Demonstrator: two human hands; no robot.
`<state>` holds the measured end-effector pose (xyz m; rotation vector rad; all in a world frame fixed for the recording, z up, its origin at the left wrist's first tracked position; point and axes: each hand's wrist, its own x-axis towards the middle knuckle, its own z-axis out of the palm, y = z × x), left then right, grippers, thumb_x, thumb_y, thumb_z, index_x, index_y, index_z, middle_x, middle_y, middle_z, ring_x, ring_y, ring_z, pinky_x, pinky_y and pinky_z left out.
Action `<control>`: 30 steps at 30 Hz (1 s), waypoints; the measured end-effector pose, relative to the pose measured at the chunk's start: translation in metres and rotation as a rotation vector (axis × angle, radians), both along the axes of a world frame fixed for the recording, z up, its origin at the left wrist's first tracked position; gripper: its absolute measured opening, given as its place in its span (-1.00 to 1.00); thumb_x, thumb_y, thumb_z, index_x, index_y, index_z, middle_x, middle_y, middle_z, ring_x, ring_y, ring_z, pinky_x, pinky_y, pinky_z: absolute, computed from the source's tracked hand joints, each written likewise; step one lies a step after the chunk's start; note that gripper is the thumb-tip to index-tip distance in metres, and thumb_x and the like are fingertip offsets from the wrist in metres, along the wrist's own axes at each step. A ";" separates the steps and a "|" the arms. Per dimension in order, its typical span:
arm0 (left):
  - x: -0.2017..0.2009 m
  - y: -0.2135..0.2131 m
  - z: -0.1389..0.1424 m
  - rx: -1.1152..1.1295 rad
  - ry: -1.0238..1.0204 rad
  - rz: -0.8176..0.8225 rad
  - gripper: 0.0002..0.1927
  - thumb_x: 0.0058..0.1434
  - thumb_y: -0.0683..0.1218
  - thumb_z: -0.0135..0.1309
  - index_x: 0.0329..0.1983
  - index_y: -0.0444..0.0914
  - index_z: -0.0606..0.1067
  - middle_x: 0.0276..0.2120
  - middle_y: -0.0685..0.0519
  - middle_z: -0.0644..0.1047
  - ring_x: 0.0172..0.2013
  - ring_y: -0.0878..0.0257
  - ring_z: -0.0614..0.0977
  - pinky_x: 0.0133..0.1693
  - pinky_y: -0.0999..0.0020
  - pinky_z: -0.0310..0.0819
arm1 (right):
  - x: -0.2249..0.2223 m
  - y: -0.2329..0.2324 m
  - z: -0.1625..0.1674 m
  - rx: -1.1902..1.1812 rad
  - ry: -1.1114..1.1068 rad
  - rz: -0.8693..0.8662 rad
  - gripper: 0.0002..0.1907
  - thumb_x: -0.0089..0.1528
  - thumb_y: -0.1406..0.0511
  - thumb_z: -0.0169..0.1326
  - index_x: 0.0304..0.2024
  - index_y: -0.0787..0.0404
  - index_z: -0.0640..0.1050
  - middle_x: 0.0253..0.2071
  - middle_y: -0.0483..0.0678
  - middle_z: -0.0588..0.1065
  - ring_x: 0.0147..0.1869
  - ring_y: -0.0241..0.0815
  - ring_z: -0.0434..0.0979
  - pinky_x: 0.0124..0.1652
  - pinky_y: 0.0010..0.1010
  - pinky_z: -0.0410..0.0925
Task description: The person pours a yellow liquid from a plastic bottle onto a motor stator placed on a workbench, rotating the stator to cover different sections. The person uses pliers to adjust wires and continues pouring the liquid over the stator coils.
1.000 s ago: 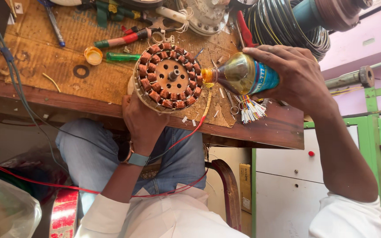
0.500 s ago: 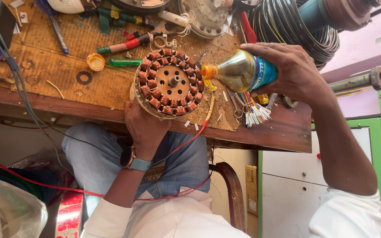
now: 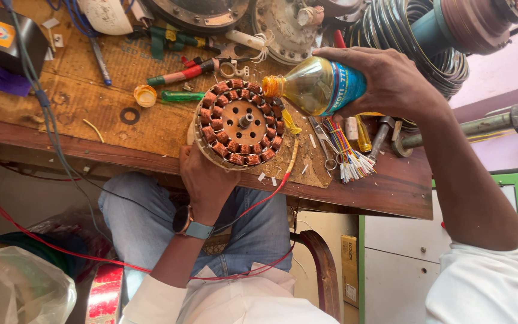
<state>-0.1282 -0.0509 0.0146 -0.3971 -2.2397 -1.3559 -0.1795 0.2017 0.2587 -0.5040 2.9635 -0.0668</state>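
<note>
Worn wooden workbench [image 3: 91, 114], cluttered; lilac wall and green cabinet off to one side. We saw the view flipped, with the person's legs in jeans below the bench edge.

We held the stator [image 3: 239, 123], a round copper-wound ring with a metal hub, at the near edge of the bench. Our left hand [image 3: 206, 180] gripped its lower rim from beneath, fingers closed on it, a watch on that wrist. Its flat face was turned up toward the camera, hub axis pointing out at us.

Our right hand [image 3: 391, 84] was wrapped tight around a clear plastic bottle [image 3: 316, 87] of yellowish liquid with a blue label. The bottle's long axis lay almost level across the frame, neck tipped slightly down, open mouth pointing at the stator's upper right rim, just beside the windings. We could not tell whether liquid was running out. The two hands were well apart, the stator and bottle between them.

Nearby on the bench: a yellow cap [image 3: 145, 95], a green-handled screwdriver [image 3: 182, 95], a red-and-green screwdriver [image 3: 181, 74], a bundle of coloured wires [image 3: 346, 153], a black washer [image 3: 129, 115]. A red wire [image 3: 259, 201] hung off the bench edge.
</note>
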 end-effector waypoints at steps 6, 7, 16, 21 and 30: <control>0.000 -0.002 0.007 -0.021 0.029 0.013 -0.55 -0.03 -0.06 0.40 -0.12 -0.33 0.54 -0.21 -0.05 0.54 -0.25 0.05 0.57 -0.09 0.11 0.35 | -0.022 -0.010 0.006 0.040 0.043 0.140 0.12 -0.24 0.17 0.49 0.41 -0.09 0.39 0.18 0.08 0.53 0.21 0.17 0.53 0.15 -0.05 0.36; 0.000 -0.002 0.007 -0.021 0.027 0.017 -0.54 -0.04 -0.06 0.40 -0.10 -0.33 0.54 -0.20 -0.05 0.54 -0.25 0.05 0.57 -0.09 0.11 0.35 | -0.025 -0.013 0.009 0.031 0.035 0.154 0.12 -0.23 0.17 0.49 0.41 -0.08 0.38 0.19 0.08 0.53 0.21 0.16 0.53 0.15 -0.06 0.36; -0.003 -0.002 0.004 0.008 0.011 0.008 -0.64 0.00 -0.08 0.36 -0.16 -0.26 0.54 -0.22 0.00 0.55 -0.23 0.12 0.57 -0.12 0.14 0.34 | -0.039 -0.034 0.024 0.187 0.090 0.223 0.13 -0.27 0.12 0.50 0.39 -0.09 0.44 0.21 0.09 0.52 0.18 0.14 0.56 0.09 -0.07 0.39; -0.003 -0.002 0.004 0.015 0.050 0.016 -0.63 0.00 -0.09 0.36 -0.14 -0.24 0.54 -0.21 0.02 0.56 -0.17 0.13 0.59 -0.14 0.16 0.32 | -0.036 -0.038 0.027 0.194 0.100 0.230 0.09 -0.23 0.11 0.50 0.39 -0.07 0.44 0.21 0.07 0.53 0.18 0.13 0.57 0.08 -0.07 0.40; -0.004 -0.002 0.001 -0.009 0.043 0.020 -0.60 -0.03 -0.07 0.40 -0.15 -0.24 0.53 -0.25 0.01 0.56 -0.17 0.12 0.60 -0.17 0.14 0.28 | -0.033 -0.060 0.028 0.166 0.118 0.292 0.08 -0.24 0.11 0.49 0.37 -0.05 0.45 0.19 0.07 0.54 0.19 0.11 0.56 0.09 -0.08 0.40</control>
